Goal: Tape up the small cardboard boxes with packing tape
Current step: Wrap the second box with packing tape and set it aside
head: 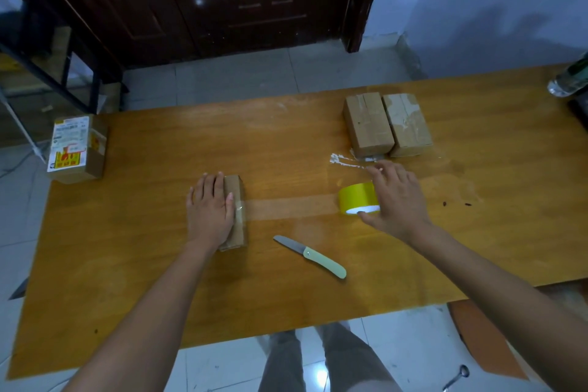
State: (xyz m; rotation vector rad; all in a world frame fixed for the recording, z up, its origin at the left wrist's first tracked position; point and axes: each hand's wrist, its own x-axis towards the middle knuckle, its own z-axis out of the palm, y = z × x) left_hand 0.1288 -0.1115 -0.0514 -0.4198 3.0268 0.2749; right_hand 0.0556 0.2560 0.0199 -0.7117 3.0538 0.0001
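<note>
The small cardboard box point(236, 212) I am taping lies near the middle of the table point(127, 264), a little toward its left, with its long side running from the near edge toward the far edge. My left hand point(208, 208) lies flat on its top with the fingers straight and together, pressing it down; the thumb rests on the end of a clear strip of tape point(286, 208) stuck across the box. That strip runs taut to the right, just above the table, to the yellow tape roll point(358, 199). My right hand point(397, 197) grips the roll from its right side — thumb at the near rim by the white core, fingers curved over the far side.

On the table between my forearms, toward the near edge, lies a folding knife point(310, 256), open, with a pale green handle and its blade pointing to the far left.

Beyond the roll, close to the far edge on the right, two more cardboard boxes point(388, 124) stand side by side, touching, both with tape on top. Crumpled scraps of tape point(343, 161) lie just in front of them. A larger parcel point(78, 148) with a printed label sits on the far left corner. At the far right corner a plastic bottle point(569, 81) shows, partly cut off by the frame.
</note>
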